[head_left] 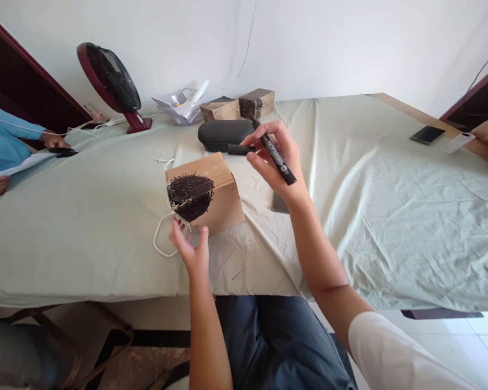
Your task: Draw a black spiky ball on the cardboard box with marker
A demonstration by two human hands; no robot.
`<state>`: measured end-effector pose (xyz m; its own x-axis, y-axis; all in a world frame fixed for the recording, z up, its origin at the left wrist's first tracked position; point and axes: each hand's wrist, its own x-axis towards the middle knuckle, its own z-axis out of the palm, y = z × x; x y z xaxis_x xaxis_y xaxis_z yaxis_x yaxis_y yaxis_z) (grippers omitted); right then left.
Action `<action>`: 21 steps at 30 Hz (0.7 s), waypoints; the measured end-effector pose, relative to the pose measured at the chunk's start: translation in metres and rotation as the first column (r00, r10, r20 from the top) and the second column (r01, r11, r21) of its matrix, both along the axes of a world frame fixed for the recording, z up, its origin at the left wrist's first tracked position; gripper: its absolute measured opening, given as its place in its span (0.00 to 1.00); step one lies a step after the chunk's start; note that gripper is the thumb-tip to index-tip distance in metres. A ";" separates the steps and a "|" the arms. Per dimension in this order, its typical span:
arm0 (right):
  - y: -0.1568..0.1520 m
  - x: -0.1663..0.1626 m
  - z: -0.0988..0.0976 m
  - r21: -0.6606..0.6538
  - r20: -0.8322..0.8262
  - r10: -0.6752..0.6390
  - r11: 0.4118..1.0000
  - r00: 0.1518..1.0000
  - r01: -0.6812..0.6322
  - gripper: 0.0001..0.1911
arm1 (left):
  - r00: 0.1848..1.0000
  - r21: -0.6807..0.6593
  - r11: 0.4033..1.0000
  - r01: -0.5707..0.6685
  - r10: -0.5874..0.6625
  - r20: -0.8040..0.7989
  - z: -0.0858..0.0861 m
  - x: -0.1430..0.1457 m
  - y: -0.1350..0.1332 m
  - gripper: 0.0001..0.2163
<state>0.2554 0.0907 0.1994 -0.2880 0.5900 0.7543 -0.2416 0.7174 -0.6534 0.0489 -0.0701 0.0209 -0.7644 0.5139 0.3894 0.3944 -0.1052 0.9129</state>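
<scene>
My right hand [278, 151] is raised right of the cardboard box, fingers closed around a black marker [277, 160]. The marker slants across the palm, its lower end near the wrist. On the cloth sits the tan cardboard box [223, 203], with a solid black patch edged in short spiky strokes [191, 196] drawn across its edge. My left hand [190, 246] grips the box's near lower corner, thumb in front and fingers at the left side. A white cord [156, 235] loops beside it. Just past my right fingertips, a short black cylinder [241, 149] shows; I cannot tell whether they touch.
Behind the box lie a black case [223, 132], two patterned boxes [257, 102] and a basket of items [185, 111]. A fan [114, 81] stands back left. A dark flat object [280, 203] is partly under my right arm. People sit at both ends; a phone [427, 135] lies right.
</scene>
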 end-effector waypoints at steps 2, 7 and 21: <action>-0.026 -0.003 0.012 0.092 0.077 0.145 0.984 0.986 -0.152 0.09 | 0.974 0.168 0.967 -0.193 0.209 -0.086 0.022 0.012 -0.012 0.34; -0.073 -0.024 0.014 0.170 0.360 0.471 0.816 0.805 -0.553 0.09 | 0.999 0.387 0.921 0.033 -0.045 0.020 0.082 0.044 -0.044 0.30; -0.087 -0.046 -0.001 -0.266 0.026 0.678 0.713 0.734 -0.649 0.13 | 0.950 0.451 0.889 -0.080 -0.068 0.304 0.111 0.047 -0.064 0.15</action>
<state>0.2095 0.0036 0.1980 -0.7445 0.3597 0.5625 -0.5130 0.2310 -0.8267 0.0955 -0.1345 0.1320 -0.8848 0.3325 0.3264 0.1085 -0.5344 0.8383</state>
